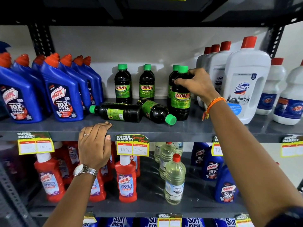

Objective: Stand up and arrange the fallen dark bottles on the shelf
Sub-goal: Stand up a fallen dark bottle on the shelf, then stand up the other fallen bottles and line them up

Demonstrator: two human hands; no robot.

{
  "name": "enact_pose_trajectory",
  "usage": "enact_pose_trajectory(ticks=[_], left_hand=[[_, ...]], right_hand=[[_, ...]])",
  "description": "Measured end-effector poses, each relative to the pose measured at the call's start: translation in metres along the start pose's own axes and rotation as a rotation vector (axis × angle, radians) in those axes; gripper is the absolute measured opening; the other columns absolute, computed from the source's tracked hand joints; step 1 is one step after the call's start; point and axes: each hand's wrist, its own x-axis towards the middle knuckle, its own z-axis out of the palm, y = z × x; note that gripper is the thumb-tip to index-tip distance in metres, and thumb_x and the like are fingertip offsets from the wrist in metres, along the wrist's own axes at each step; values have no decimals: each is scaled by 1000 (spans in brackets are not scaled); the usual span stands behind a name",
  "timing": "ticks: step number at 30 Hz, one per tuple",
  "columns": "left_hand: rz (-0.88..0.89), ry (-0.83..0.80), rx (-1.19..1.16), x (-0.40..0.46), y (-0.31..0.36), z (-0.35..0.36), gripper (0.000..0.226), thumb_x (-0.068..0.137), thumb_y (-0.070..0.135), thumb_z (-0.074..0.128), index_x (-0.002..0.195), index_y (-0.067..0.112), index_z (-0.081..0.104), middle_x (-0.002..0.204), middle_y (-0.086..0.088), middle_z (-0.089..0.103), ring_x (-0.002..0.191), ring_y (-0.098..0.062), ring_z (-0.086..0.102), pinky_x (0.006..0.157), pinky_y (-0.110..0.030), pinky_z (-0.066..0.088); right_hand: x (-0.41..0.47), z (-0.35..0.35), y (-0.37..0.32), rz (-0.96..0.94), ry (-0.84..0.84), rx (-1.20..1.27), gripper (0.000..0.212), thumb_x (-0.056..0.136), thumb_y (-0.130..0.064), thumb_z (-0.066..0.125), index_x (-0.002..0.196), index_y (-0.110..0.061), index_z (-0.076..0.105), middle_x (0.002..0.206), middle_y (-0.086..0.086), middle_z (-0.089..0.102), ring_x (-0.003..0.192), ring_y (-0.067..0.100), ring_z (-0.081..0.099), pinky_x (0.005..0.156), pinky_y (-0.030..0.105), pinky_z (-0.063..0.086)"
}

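Observation:
Dark Sunny bottles with green caps stand on the grey shelf (147,128). My right hand (195,84) grips the shoulder of an upright front bottle (180,104), with another upright one just behind it. Two fallen bottles lie in front: one (119,112) on its side with the cap pointing left, the other (155,111) with its cap toward the front right. Two more upright bottles (123,86) (146,84) stand at the back. My left hand (94,145) rests on the shelf's front edge, holding no bottle.
Blue Harpic bottles (62,95) crowd the left of the shelf, white Domex bottles (242,82) the right. Price tags (132,145) hang from the shelf edge. The lower shelf holds red Harpic bottles (126,177) and clear bottles (174,181).

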Motion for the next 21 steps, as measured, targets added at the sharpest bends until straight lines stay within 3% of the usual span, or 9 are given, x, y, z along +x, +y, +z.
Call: enact_pose_trajectory(ticks=[3, 5, 8, 9, 11, 13, 15, 18, 21], left_hand=[[5, -15, -2, 0, -2, 0, 39, 89, 23, 41, 113, 8, 68, 114, -9, 71, 103, -28, 59, 96, -46, 39], [8, -12, -4, 1, -3, 0, 38, 90, 24, 40, 112, 8, 67, 113, -9, 71, 102, -28, 58, 94, -46, 39], [7, 11, 16, 0, -2, 1, 35, 92, 25, 37, 104, 6, 65, 103, -13, 69, 94, -29, 55, 90, -47, 39], [5, 10, 25, 0, -2, 1, 35, 93, 26, 36, 102, 6, 63, 100, -14, 68, 91, -31, 55, 89, -47, 39], [11, -18, 25, 0, -3, 0, 37, 93, 27, 36, 104, 6, 65, 102, -14, 69, 92, -32, 59, 90, -47, 39], [20, -51, 4, 1, -5, -1, 40, 93, 28, 37, 112, 8, 67, 111, -10, 71, 101, -29, 61, 94, -46, 39], [22, -78, -15, 2, -7, -3, 42, 93, 29, 38, 116, 10, 68, 117, -7, 71, 107, -27, 62, 96, -45, 39], [23, -101, -25, 2, -7, -5, 43, 93, 29, 38, 116, 9, 68, 117, -7, 71, 107, -28, 63, 98, -45, 38], [37, -87, -16, 1, -5, -8, 39, 92, 28, 40, 114, 8, 66, 110, -9, 70, 101, -29, 62, 97, -44, 36]], right_hand=[[-6, 1, -2, 4, 25, -68, 53, 71, -48, 80, 108, -12, 73, 105, 7, 75, 99, 22, 69, 81, 30, 53], [-17, 1, -5, -11, 144, -131, 72, 69, -59, 77, 121, -10, 67, 115, 10, 72, 107, 26, 66, 90, 35, 53], [-60, 6, -9, -60, 389, -134, 52, 79, -56, 70, 106, -12, 68, 99, 9, 74, 97, 30, 68, 84, 34, 50], [-78, 12, -8, -71, 389, -138, 45, 82, -57, 66, 95, -14, 68, 88, 8, 73, 88, 29, 68, 78, 35, 51], [-111, 29, -6, -16, 219, -224, 54, 84, -68, 57, 77, -15, 66, 73, 6, 69, 73, 30, 65, 69, 35, 52], [-126, 48, -2, 73, 29, -323, 61, 83, -75, 51, 75, -15, 62, 75, 8, 65, 72, 32, 59, 64, 35, 48], [-130, 60, -2, 103, -19, -358, 52, 86, -64, 59, 85, -13, 63, 86, 12, 66, 80, 35, 59, 65, 35, 43], [-129, 62, -9, 73, 38, -318, 34, 92, -42, 67, 106, -11, 69, 104, 16, 72, 101, 39, 63, 75, 38, 45], [-124, 51, -19, 52, 133, -254, 29, 93, -27, 69, 117, -11, 68, 105, 19, 73, 105, 41, 64, 84, 40, 47]])
